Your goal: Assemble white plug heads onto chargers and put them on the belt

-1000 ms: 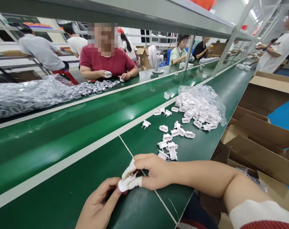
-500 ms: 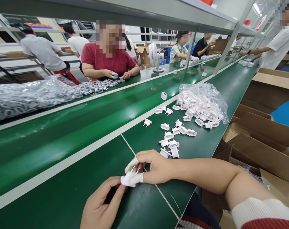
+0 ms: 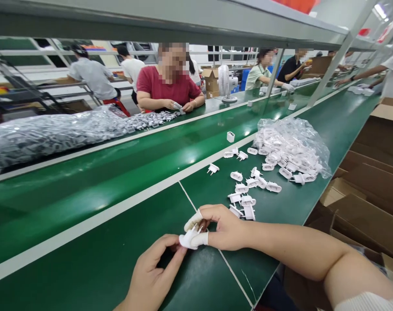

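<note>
Both my hands meet low in the middle over the green bench (image 3: 86, 259). My right hand (image 3: 225, 226), with white finger cots on thumb and forefinger, pinches a small white two-pin plug part (image 3: 187, 239). My left hand (image 3: 154, 272) curls its fingers round the same part from the left. Just beyond my right hand lie several loose white plug parts (image 3: 244, 190). Farther right sits a clear plastic bag (image 3: 292, 144) full of the same parts.
A green conveyor belt (image 3: 118, 164) runs past the bench behind a white stripe, with one white piece (image 3: 230, 136) on it. Across it a person in a red shirt (image 3: 170, 88) handles parts beside a long bagged heap (image 3: 50, 131). Open cardboard boxes (image 3: 371, 190) stand at the right.
My view has swung left and slightly down, so everything sits farther right in the picture. Both hands stay together on the plug part, with only small finger shifts.
</note>
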Motion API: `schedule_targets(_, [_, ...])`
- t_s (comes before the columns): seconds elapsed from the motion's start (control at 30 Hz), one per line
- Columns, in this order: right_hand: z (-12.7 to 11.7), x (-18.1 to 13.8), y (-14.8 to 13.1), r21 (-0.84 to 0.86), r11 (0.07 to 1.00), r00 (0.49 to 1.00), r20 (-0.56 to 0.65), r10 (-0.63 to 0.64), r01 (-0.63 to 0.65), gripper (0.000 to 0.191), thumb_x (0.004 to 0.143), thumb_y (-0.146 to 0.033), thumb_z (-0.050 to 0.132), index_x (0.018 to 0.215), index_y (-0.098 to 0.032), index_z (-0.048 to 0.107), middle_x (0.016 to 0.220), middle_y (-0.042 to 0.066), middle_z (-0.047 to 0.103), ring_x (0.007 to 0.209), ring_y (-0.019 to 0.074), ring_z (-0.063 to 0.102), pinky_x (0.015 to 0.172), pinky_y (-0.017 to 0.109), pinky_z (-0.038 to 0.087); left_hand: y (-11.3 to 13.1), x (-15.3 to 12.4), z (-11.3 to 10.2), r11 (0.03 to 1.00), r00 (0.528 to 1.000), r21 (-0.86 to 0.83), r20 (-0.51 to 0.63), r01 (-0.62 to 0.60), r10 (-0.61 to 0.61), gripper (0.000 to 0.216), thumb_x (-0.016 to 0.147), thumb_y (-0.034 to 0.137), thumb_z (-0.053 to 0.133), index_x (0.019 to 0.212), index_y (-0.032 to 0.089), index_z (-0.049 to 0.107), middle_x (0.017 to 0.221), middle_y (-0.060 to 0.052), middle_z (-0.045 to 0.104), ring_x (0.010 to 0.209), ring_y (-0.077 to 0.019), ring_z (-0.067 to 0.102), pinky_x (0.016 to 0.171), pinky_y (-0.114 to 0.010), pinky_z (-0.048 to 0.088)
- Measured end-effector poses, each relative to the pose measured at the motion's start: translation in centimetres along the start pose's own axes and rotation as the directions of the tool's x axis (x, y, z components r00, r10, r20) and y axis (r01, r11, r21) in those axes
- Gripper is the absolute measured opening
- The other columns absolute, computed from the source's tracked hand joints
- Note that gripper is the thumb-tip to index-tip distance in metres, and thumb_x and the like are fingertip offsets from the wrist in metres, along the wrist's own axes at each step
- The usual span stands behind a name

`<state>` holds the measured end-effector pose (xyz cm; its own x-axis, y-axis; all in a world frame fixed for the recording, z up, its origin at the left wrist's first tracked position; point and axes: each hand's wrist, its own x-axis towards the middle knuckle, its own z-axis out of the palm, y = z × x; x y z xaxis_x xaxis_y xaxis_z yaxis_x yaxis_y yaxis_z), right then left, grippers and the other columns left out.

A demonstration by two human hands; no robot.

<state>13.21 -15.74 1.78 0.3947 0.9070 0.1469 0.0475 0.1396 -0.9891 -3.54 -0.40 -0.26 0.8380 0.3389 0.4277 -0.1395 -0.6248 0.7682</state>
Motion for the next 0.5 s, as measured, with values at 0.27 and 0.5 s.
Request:
schedule_targets(0.27, [0.01, -0.06, -0.48, -0.092, 0.995, 0.999, 0.002, 0.036, -0.036, 0.034, 0.071, -0.039, 0.098, 0.098, -0.022, 0.086, 0.087, 0.001, 0.070, 0.075, 0.0126, 0.067, 0.076, 0.028, 0.056, -0.08, 0.17, 0.04, 0.998, 1.000, -0.059, 0.026, 0.004, -0.003, 0.013, 0.099, 0.022, 0.066, 0.090, 0.026, 0.075, 0.082, 0.002, 0.076, 0.069, -0.0115, 0.072, 0.066, -0.016, 0.056])
schedule_targets(0.5, [0.26, -0.42, -0.13, -0.129, 0.991, 0.999, -0.001, -0.045, 0.044, 0.030, 0.077, -0.040, 0.094, 0.100, -0.023, 0.085, 0.087, 0.002, 0.069, 0.076, 0.0133, 0.066, 0.075, 0.029, 0.056, -0.21, -0.11, 0.21, 0.997, 0.999, -0.068, 0.030, 0.020, -0.018, 0.015, 0.100, 0.024, 0.064, 0.089, 0.024, 0.074, 0.081, 0.000, 0.074, 0.069, -0.0139, 0.069, 0.065, -0.021, 0.054])
